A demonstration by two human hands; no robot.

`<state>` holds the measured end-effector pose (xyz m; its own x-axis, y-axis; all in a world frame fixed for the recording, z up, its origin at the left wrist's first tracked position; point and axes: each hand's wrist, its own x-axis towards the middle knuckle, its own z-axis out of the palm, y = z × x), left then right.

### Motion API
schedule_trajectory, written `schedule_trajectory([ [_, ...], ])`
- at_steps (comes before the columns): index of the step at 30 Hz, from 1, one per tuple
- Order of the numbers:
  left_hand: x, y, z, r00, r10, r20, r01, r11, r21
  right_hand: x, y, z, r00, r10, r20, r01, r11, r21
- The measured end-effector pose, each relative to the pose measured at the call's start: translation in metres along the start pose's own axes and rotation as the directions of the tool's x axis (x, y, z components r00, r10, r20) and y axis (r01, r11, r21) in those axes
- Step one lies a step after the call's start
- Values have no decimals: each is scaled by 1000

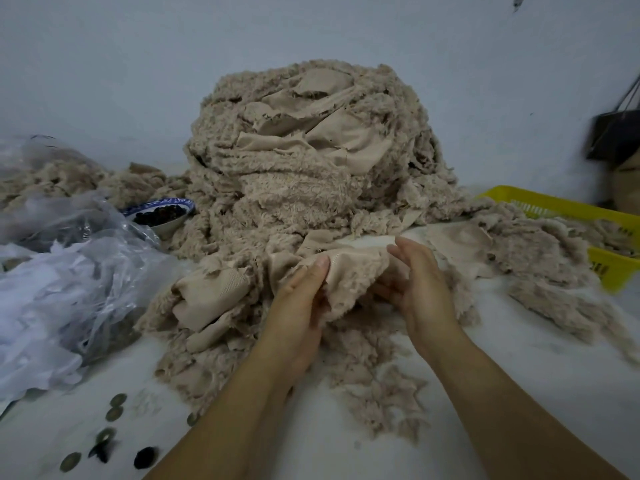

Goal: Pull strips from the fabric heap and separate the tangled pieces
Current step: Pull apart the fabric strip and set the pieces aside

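On the white table (304, 445), coins (114, 407) lie at seven o'clock. At centre the left hand (301, 306) pinches a fleecy beige strip (349, 278); the right hand (419, 292), fingers straight, touches its other edge. The fabric heap (311, 161) rises at twelve o'clock, a yellow basket (554, 204) at three.

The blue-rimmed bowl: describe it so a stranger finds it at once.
Find the tall beige fabric heap mid-table. At its left foot, beside the clear plastic bags, sits the bowl. Only it has a blue-patterned rim and small dark pieces inside.
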<state>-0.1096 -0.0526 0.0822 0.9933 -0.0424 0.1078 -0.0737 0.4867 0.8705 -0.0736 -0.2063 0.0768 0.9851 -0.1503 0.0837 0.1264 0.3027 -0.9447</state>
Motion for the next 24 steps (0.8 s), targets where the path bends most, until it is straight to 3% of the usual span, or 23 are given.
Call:
schedule_trajectory([
  [2, 0, 0, 2, 999, 20, -33, -20, 1000, 13, -2, 1, 1, 999, -27, -35, 22, 991, -130],
  [5, -2, -5, 4, 996, 37, -78, -31, 996, 87, -15, 2, 10, 984, -62, 169, 124, 912, -391],
  [7, -2, -8, 5, 995, 52, -89, -39, 990, 135, -21, 7, 18, 955, -56, 293, 196, 858, -474],
  [12, 1, -13, 7, 997, 25, -70, -22, 999, 38, -8, 9, 17, 999, -51, -4, 46, 931, -361],
  [18, 3, -13, 8, 998, 11, -66, -17, 996, -83, -2, 7, 10, 990, -22, -142, -10, 975, -220],
  [24, 12, 2, -10, 980, -29, -199, -36, 949, -312, 11, -3, -12, 954, 41, -297, -82, 989, -127],
])
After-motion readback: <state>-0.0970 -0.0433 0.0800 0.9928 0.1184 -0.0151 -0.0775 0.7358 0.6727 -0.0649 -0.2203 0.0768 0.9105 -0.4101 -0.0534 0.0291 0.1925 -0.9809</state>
